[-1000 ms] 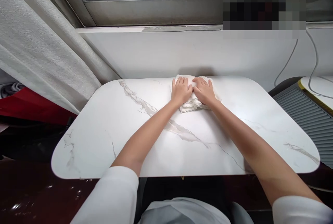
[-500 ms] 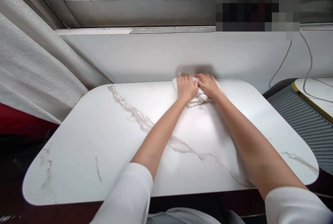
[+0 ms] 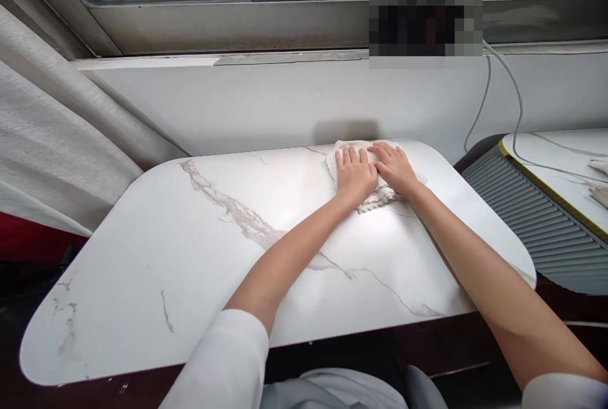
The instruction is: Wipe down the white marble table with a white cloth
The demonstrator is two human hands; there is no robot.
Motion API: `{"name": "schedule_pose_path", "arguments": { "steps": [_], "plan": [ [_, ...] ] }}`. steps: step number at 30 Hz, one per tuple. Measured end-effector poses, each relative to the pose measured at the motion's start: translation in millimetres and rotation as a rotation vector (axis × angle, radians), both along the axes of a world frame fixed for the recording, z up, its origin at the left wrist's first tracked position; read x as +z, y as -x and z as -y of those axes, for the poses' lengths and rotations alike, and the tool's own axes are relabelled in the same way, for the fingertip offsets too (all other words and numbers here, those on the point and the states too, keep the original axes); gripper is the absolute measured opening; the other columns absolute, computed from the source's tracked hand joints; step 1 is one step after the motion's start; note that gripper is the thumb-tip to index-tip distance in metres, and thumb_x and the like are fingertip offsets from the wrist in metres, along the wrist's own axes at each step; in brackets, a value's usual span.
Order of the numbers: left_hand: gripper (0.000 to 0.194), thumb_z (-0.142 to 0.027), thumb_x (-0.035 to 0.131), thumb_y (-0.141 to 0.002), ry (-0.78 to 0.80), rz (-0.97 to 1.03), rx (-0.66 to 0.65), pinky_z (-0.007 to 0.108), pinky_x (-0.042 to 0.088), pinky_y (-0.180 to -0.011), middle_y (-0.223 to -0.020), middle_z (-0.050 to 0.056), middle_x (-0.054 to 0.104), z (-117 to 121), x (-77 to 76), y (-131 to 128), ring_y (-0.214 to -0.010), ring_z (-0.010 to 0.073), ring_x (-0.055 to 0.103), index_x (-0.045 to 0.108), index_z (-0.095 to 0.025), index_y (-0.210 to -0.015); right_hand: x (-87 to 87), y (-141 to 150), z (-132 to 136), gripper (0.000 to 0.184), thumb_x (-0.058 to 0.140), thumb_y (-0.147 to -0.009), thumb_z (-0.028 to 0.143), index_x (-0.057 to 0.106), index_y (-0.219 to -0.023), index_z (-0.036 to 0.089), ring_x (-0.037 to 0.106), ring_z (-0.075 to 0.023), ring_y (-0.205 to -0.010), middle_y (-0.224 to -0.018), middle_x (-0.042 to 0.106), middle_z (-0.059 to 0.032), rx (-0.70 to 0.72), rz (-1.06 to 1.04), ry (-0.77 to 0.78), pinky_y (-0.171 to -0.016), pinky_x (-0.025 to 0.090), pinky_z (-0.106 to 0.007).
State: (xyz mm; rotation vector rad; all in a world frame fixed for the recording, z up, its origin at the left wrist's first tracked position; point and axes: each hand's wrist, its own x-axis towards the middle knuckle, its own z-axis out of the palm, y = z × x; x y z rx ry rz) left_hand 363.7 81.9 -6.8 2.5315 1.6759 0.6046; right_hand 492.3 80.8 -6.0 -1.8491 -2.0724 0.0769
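Observation:
A folded white cloth [image 3: 375, 198] with a frilly edge lies near the far edge of the white marbled table [image 3: 223, 308], right of the middle. Flat on its left part rests my left hand [image 3: 356, 173], fingers spread and pressing down. My right hand [image 3: 393, 168] lies on the right part of the cloth, its fingers also stretched out. The two thumbs are close together. Much of the cloth is covered by my hands.
Behind the table rise a white wall [image 3: 228, 105] and a window frame [image 3: 228, 26]. A curtain [image 3: 61, 124] hangs at left. Right of the table stand a grey ribbed panel [image 3: 532, 213] and another marbled tabletop [image 3: 560, 156], with a cable [image 3: 520, 111] running down to it.
Both hands have slid with the cloth to the right along the table's far edge, and slightly back toward me in the last half second. The view has also shifted.

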Motion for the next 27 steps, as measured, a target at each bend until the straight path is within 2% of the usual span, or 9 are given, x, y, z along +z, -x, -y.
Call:
{"name": "schedule_pose_path", "arguments": {
  "steps": [5, 11, 14, 19, 23, 27],
  "plan": [
    [0.056, -0.031, 0.029, -0.099, 0.031, -0.033, -0.048, 0.053, 0.017, -0.122, -0.153, 0.023, 0.038, 46.8, 3.1, 12.3, -0.146, 0.0344, 0.029, 0.04, -0.002, -0.145, -1.2, 5.6, 47.9, 0.053, 0.026, -0.091, 0.027, 0.046, -0.139, 0.016, 0.03, -0.0242, -0.146, -0.154, 0.04, -0.0111, 0.034, 0.081, 0.022, -0.119, 0.018, -0.054],
    [0.059, -0.031, 0.019, -0.101, 0.064, -0.09, -0.178, 0.051, 0.015, -0.124, -0.159, 0.016, 0.028, 112.9, 2.5, 28.4, -0.15, 0.0268, 0.019, 0.031, 0.0, -0.15, -9.6, 4.1, 119.8, 0.055, 0.023, -0.095, 0.034, 0.042, -0.144, 0.018, 0.027, -0.0262, -0.147, -0.157, 0.036, -0.012, 0.125, 0.129, -0.006, -0.119, 0.018, -0.056],
    [0.061, -0.033, 0.02, -0.1, 0.073, -0.136, -0.242, 0.055, 0.016, -0.123, -0.16, 0.019, 0.024, 143.0, 6.5, 29.7, -0.151, 0.0302, 0.016, 0.028, 0.002, -0.151, -11.8, -2.0, 153.7, 0.054, 0.023, -0.097, 0.034, 0.036, -0.148, 0.021, 0.026, -0.027, -0.148, -0.156, 0.036, -0.0118, 0.161, 0.128, -0.058, -0.118, 0.019, -0.059],
    [0.062, -0.033, 0.022, -0.1, 0.074, -0.189, -0.32, 0.061, 0.022, -0.119, -0.157, 0.023, 0.027, 182.1, 14.8, 18.8, -0.149, 0.0365, 0.017, 0.03, 0.003, -0.149, -9.9, -20.7, 199.6, 0.056, 0.026, -0.1, 0.034, 0.02, -0.155, 0.03, 0.028, -0.0261, -0.147, -0.157, 0.034, -0.0078, 0.196, 0.112, -0.054, -0.118, 0.019, -0.06],
    [0.064, -0.036, 0.025, -0.099, 0.01, -0.163, -0.382, 0.061, 0.028, -0.116, -0.155, 0.025, 0.032, 201.8, 13.4, 1.8, -0.147, 0.0392, 0.023, 0.031, 0.003, -0.149, -10.8, -46.3, 224.8, 0.054, 0.026, -0.097, 0.029, 0.027, -0.151, 0.031, 0.032, -0.0247, -0.146, -0.157, 0.036, -0.0042, 0.132, 0.063, -0.007, -0.121, 0.017, -0.058],
    [0.064, -0.036, 0.022, -0.099, -0.034, -0.111, -0.424, 0.061, 0.029, -0.116, -0.154, 0.025, 0.035, 210.8, 11.0, -24.1, -0.147, 0.0393, 0.025, 0.032, 0.002, -0.149, -12.2, -76.6, 239.7, 0.052, 0.027, -0.093, 0.028, 0.036, -0.144, 0.034, 0.033, -0.0222, -0.145, -0.156, 0.039, -0.0005, 0.023, -0.004, 0.047, -0.124, 0.013, -0.052]
  ]
}}
